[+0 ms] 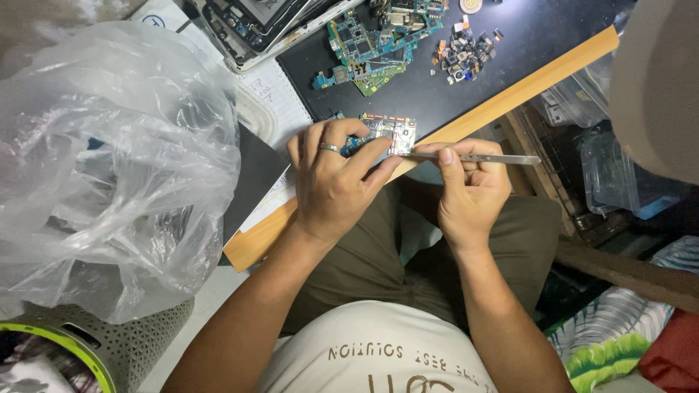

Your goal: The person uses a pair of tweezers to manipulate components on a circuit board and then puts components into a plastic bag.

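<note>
Head view: small circuit board [389, 135] at frame centre on table [510, 94] edge, left hand [335, 182] fingers pinching it. Right hand [470, 189] grips metal tweezers [473, 156], tip touching board. Best pin board flat, pry shallow. Loose boards [375, 44] above, plastic bag [109, 160] left.

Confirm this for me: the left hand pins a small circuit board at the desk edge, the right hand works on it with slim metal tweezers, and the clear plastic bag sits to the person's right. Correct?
Not quite. The head view shows the crumpled clear plastic bag on the person's left, not right. The rest holds: the left hand pins the small circuit board at the desk edge, and the right hand holds slim metal tweezers to it.
</note>
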